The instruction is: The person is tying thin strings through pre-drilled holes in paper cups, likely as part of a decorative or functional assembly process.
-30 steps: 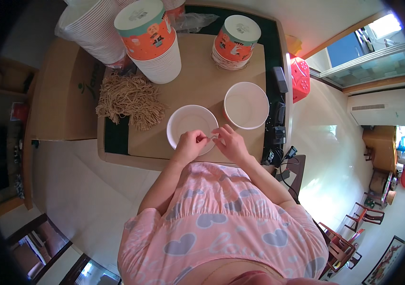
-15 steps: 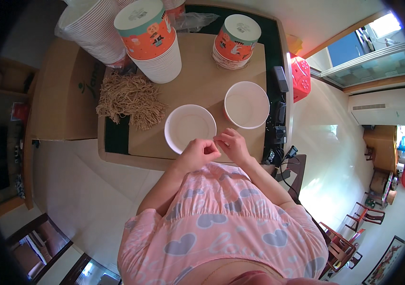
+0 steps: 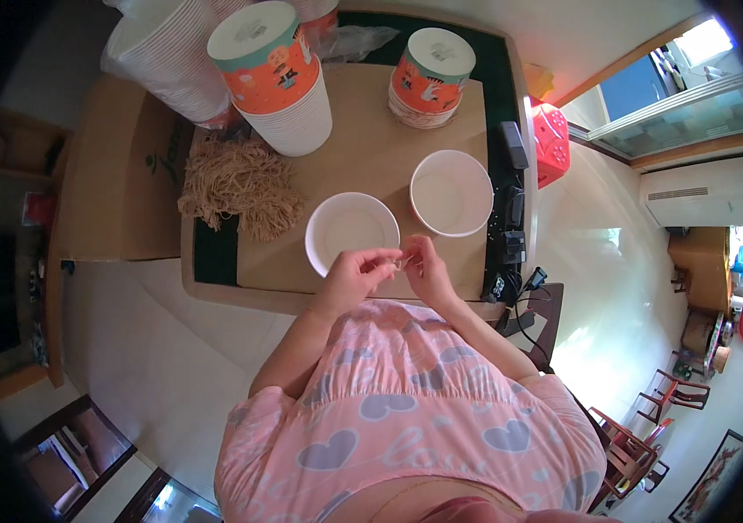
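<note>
Cups (image 3: 167, 61) stacked white lie at ten o'clock on the table (image 3: 363, 157); just below them a noodle heap (image 3: 239, 185) sprawls; at eleven o'clock stands a tall stack with an orange cup (image 3: 277, 74) on top; near centre sits an empty white bowl (image 3: 351, 232); the left hand (image 3: 356, 277) rests at its six o'clock rim, fingers pinched narrow on a small pale strand (image 3: 399, 261); the right hand (image 3: 425, 268) meets it there, pinching the same strand; a second bowl (image 3: 451, 193) sits at the first bowl's two o'clock; a shorter orange stack (image 3: 430, 77) stands at twelve o'clock.
</note>
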Available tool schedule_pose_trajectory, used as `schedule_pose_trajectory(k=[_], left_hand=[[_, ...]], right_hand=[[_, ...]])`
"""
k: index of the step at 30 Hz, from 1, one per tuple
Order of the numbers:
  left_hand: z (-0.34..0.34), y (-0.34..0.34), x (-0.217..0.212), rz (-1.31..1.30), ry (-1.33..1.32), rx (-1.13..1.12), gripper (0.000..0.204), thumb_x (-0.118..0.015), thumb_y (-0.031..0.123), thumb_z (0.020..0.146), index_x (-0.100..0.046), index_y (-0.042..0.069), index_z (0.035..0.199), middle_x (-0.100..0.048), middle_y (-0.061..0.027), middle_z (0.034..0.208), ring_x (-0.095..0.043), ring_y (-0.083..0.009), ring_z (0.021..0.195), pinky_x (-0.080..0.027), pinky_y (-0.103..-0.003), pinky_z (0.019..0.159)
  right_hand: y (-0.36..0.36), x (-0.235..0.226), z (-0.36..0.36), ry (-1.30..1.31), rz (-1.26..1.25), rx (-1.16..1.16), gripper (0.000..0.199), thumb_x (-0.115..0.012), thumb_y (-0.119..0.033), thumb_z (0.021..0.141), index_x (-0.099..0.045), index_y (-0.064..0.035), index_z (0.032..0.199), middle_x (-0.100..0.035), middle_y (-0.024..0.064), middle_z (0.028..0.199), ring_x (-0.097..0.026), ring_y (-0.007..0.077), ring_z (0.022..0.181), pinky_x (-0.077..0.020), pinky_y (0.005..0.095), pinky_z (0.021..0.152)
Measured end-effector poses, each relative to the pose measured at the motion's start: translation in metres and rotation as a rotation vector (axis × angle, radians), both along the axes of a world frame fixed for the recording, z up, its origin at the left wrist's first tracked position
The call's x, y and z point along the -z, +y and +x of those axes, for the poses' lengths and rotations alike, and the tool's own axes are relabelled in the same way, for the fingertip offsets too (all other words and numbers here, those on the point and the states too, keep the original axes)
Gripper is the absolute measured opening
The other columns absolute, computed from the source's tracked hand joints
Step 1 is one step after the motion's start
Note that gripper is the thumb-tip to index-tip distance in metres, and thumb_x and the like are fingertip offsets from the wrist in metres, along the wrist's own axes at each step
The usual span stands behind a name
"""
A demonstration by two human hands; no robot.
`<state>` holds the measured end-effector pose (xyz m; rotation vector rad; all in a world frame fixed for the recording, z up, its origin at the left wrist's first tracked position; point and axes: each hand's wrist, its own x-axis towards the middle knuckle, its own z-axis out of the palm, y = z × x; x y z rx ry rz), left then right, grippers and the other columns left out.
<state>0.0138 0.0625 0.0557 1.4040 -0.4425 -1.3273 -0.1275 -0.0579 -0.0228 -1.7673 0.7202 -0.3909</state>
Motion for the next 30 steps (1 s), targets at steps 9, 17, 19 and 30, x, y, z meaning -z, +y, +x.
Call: schedule_pose_trajectory(k=[9, 17, 19, 30], left_hand=[[0.02, -0.009, -0.001, -0.003, -0.778, -0.099, 0.015, -0.064, 0.007, 0.081, -0.069, 0.004, 0.095, -0.066, -0.01, 0.082, -0.063, -0.019, 0.068, -0.05, -0.029, 0.065], [0.056, -0.001, 0.016, 0.206, -1.263, -0.09, 0.008, -0.06, 0.012, 0.084, -0.062, 0.005, 0.085, -0.058, -0.0106, 0.094, -0.059, -0.0309, 0.084, -0.048, -0.042, 0.07], [0.073, 0.004, 0.032, 0.27, -1.291, -0.1, 0.008, -0.059, 0.012, 0.084, -0.061, 0.005, 0.086, -0.057, -0.0108, 0.098, -0.059, -0.0304, 0.086, -0.048, -0.041, 0.072], [0.08, 0.035, 0.009, 0.594, -0.893, 0.115, 0.033, -0.064, 0.037, 0.083, -0.066, 0.004, 0.079, -0.065, -0.0158, 0.074, -0.064, -0.0298, 0.071, -0.048, -0.041, 0.064]], right_hand=[[0.002, -0.015, 0.002, 0.017, -0.125, -0.103, 0.015, -0.061, -0.003, 0.082, -0.06, -0.0052, 0.096, -0.06, 0.0078, 0.086, -0.059, 0.0198, 0.072, -0.0487, 0.0306, 0.064], [-0.007, -0.017, 0.007, 0.081, -0.309, -0.24, 0.012, -0.066, -0.01, 0.081, -0.062, -0.006, 0.091, -0.06, 0.0089, 0.085, -0.061, 0.0239, 0.077, -0.0497, 0.034, 0.067], [-0.007, -0.015, 0.01, 0.063, -0.343, -0.265, 0.017, -0.066, -0.011, 0.08, -0.06, -0.0055, 0.095, -0.059, 0.0096, 0.084, -0.06, 0.0243, 0.078, -0.0497, 0.0348, 0.067], [-0.022, -0.005, 0.046, 0.071, -0.224, -0.049, 0.049, -0.062, -0.002, 0.079, -0.041, -0.0054, 0.123, -0.06, 0.0129, 0.092, -0.062, 0.0235, 0.079, -0.0513, 0.0343, 0.07]])
